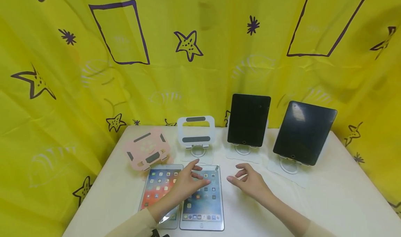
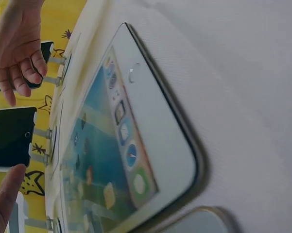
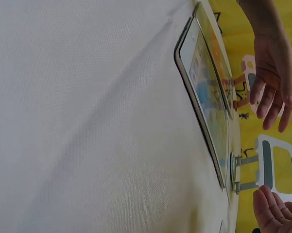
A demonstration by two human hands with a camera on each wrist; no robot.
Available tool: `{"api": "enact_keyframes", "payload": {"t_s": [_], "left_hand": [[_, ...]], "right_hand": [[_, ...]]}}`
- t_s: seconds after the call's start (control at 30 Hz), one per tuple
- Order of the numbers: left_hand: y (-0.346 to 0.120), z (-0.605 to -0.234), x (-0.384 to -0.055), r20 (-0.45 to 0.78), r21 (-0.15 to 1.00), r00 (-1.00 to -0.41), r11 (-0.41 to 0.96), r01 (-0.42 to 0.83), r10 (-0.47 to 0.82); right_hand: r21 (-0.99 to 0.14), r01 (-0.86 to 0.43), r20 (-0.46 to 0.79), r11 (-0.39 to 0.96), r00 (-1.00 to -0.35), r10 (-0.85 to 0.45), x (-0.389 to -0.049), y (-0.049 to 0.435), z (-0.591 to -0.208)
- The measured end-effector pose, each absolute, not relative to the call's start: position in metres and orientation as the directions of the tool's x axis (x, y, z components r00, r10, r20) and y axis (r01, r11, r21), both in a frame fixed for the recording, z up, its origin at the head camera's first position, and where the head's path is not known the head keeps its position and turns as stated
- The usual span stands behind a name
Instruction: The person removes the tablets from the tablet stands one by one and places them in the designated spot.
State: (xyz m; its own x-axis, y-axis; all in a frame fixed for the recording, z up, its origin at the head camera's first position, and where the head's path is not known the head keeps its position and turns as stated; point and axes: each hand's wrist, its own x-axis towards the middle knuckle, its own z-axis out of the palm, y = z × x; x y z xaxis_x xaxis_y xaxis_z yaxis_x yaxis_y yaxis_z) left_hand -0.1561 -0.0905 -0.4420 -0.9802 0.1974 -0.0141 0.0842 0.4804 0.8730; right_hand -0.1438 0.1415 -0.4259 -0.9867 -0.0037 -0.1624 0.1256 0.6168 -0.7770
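My left hand (image 1: 189, 181) hovers over two white tablets lying face up side by side, its fingers relaxed and holding nothing. Beneath it, the right-hand tablet (image 1: 202, 209) shows a blue home screen; the other tablet (image 1: 156, 184) has a red and blue one. To the right, my right hand (image 1: 250, 181) is raised above the white tabletop, loosely bent and with nothing in it. In the right wrist view a white tablet stand (image 3: 277, 165) appears beyond the right fingertips. The left wrist view has the blue-screen tablet (image 2: 160, 121) close by.
Along the back stand a pink stand (image 1: 148, 146) and a white stand (image 1: 196, 129), neither bearing a tablet. Right of them, a black-screened tablet (image 1: 249, 120) and another dark tablet (image 1: 304, 132) lean on stands. A yellow patterned curtain (image 1: 213, 77) hangs behind the table (image 1: 244, 219).
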Motion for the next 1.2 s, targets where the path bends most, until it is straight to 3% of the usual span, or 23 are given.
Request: {"api": "enact_keyframes", "payload": {"t_s": [0.23, 0.53, 0.97, 1.2], "left_hand": [[-0.075, -0.433, -0.163, -0.017, 0.870, -0.986, 0.488, 0.067, 0.166], [-0.057, -0.425, -0.177, 0.077, 0.886, -0.981, 0.439, 0.148, 0.177], [-0.028, -0.417, -0.198, 0.302, 0.823, -0.933, 0.440, 0.359, 0.196], [-0.018, -0.413, -0.214, 0.378, 0.790, -0.905, 0.442, 0.425, 0.194]], "right_hand": [[-0.791, 0.107, -0.121, 0.602, -0.993, 0.018, -0.146, 0.150, -0.424], [-0.813, 0.012, -0.002, 0.583, -1.000, 0.018, -0.153, 0.162, -0.418], [-0.816, -0.075, 0.131, 0.573, -0.990, 0.057, -0.168, 0.185, -0.415], [-0.779, -0.150, 0.263, 0.609, -0.960, 0.099, -0.184, 0.199, -0.416]]}}
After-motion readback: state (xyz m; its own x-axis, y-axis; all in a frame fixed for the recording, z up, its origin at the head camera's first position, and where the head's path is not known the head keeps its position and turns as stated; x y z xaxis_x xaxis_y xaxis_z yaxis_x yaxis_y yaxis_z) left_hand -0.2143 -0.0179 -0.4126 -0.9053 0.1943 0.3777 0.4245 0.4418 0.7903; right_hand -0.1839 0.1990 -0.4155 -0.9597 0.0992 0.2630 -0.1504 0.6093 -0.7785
